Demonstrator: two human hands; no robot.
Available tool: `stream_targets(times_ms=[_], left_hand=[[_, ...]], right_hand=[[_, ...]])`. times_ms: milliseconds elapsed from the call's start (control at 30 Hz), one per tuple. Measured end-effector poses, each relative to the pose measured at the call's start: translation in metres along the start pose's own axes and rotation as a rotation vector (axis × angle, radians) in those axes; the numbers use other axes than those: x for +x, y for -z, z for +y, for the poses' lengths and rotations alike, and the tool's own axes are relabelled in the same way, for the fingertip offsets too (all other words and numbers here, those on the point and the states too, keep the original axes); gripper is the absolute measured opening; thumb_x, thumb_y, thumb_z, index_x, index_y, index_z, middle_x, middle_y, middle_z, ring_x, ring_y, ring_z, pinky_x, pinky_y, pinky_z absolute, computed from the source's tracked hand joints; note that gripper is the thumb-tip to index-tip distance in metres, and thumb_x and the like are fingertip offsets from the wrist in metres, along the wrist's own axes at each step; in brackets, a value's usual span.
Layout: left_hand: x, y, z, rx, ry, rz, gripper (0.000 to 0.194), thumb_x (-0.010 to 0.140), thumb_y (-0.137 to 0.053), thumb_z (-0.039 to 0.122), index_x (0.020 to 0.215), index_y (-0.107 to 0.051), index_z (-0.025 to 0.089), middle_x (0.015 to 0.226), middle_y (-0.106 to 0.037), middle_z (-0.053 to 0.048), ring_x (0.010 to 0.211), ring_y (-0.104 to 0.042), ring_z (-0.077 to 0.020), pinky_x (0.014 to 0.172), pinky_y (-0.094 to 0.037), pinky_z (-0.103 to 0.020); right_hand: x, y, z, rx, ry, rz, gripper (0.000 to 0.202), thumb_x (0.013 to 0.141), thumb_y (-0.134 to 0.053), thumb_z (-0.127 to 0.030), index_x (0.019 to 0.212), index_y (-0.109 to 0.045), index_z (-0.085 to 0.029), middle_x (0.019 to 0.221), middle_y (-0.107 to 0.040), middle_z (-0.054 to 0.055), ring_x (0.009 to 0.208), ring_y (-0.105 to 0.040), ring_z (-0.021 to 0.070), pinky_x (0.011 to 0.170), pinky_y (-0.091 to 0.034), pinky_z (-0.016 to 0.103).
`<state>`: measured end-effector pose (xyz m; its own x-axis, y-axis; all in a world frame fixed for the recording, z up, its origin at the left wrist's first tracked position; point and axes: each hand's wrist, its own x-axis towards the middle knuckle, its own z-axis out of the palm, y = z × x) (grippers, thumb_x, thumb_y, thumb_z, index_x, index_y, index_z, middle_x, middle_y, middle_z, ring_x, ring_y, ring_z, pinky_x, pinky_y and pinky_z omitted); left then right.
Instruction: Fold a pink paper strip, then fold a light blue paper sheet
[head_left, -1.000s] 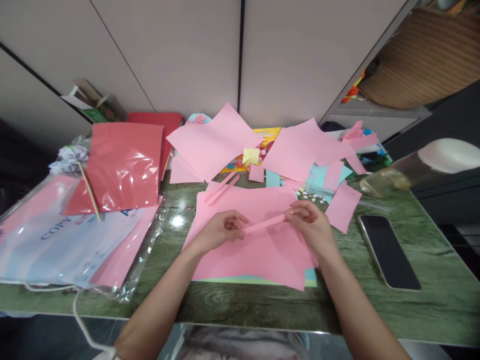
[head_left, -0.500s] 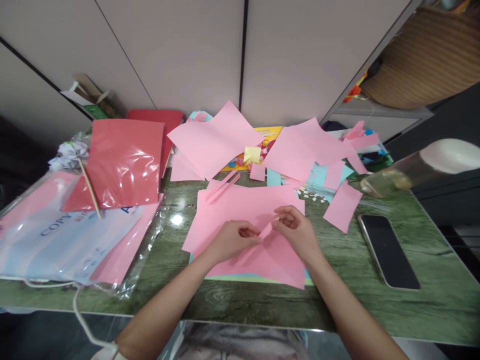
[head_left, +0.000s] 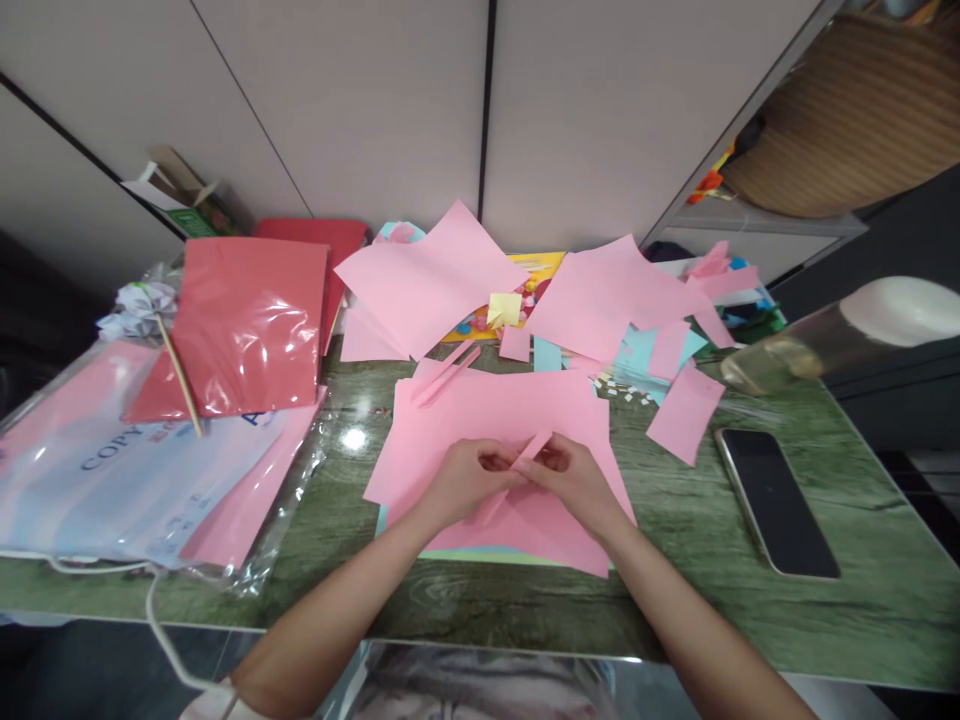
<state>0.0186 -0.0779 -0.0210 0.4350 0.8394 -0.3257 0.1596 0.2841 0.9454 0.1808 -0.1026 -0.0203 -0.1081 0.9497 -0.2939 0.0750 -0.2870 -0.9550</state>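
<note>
Both hands pinch one narrow pink paper strip (head_left: 538,443), which slants up to the right above the stacked sheets. My left hand (head_left: 466,478) is closed on it from the left, thumb and fingertips together. From the right, my right hand (head_left: 576,482) is closed on the same strip, its fingertips almost touching the left ones. Beneath them lies a stack of pink paper sheets (head_left: 450,420), with blue and green edges showing at the front. On its upper left rest folded pink strips (head_left: 448,378). The fingers hide the strip's middle.
A black phone (head_left: 778,503) and a clear bottle with a white lid (head_left: 810,340) are at the right. Pink scraps (head_left: 686,413) lie near them. Left are a plastic paper pack (head_left: 150,500), a red packet (head_left: 251,330) and a stick (head_left: 178,375). Large pink sheets (head_left: 435,280) lie behind.
My right hand has slid down and left along the strip, close to my left hand. The strip's upper end now sticks out above the fingers. My left hand has hardly moved.
</note>
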Motion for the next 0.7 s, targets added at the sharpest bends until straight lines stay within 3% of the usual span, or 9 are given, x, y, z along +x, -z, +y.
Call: stream_targets(times_ms=[100, 200, 300, 500, 700], left_hand=[[0.0014, 0.0014, -0.0013, -0.044, 0.007, -0.016, 0.008, 0.064, -0.069, 0.024, 0.069, -0.069, 0.017, 0.068, -0.065, 0.000, 0.064, -0.054, -0.0130, 0.059, -0.039, -0.023], [0.0036, 0.0050, -0.0030, -0.124, 0.034, -0.073, 0.014, 0.065, -0.071, 0.028, 0.075, -0.070, 0.017, 0.072, -0.066, -0.001, 0.066, -0.056, -0.0131, 0.063, -0.042, -0.025], [0.0041, 0.0076, -0.0044, -0.189, 0.062, -0.134, 0.018, 0.066, -0.071, 0.029, 0.079, -0.070, 0.018, 0.073, -0.065, -0.002, 0.067, -0.056, -0.0130, 0.065, -0.042, -0.025], [0.0017, 0.0055, -0.0047, -0.185, 0.107, -0.192, 0.013, 0.065, -0.072, 0.027, 0.073, -0.070, 0.017, 0.066, -0.062, 0.000, 0.062, -0.052, -0.0117, 0.060, -0.038, -0.025], [0.0030, 0.0051, -0.0054, -0.196, 0.097, -0.196, 0.014, 0.065, -0.072, 0.026, 0.076, -0.071, 0.017, 0.070, -0.065, 0.000, 0.065, -0.053, -0.0113, 0.064, -0.039, -0.024]], right_hand=[[-0.0005, -0.0008, -0.0018, -0.005, 0.008, 0.013, 0.026, 0.071, -0.066, -0.042, 0.076, -0.059, -0.018, 0.068, -0.060, 0.001, 0.063, -0.054, 0.0147, 0.057, -0.042, 0.027], [-0.0013, 0.0012, -0.0061, 0.009, 0.051, -0.029, 0.022, 0.074, -0.063, -0.040, 0.082, -0.062, -0.020, 0.078, -0.063, 0.002, 0.073, -0.056, 0.0165, 0.065, -0.044, 0.028], [-0.0013, 0.0037, -0.0066, 0.035, 0.104, 0.009, 0.018, 0.079, -0.056, -0.038, 0.083, -0.063, -0.021, 0.079, -0.062, 0.001, 0.077, -0.056, 0.0167, 0.070, -0.044, 0.028], [0.0002, 0.0047, -0.0006, 0.042, 0.097, 0.115, 0.007, 0.077, -0.056, -0.028, 0.076, -0.059, -0.021, 0.068, -0.056, -0.002, 0.064, -0.051, 0.0134, 0.060, -0.040, 0.025], [-0.0004, -0.0009, -0.0010, 0.003, 0.083, 0.113, 0.005, 0.072, -0.056, -0.023, 0.069, -0.057, -0.019, 0.065, -0.055, -0.002, 0.061, -0.048, 0.0130, 0.056, -0.037, 0.025]])
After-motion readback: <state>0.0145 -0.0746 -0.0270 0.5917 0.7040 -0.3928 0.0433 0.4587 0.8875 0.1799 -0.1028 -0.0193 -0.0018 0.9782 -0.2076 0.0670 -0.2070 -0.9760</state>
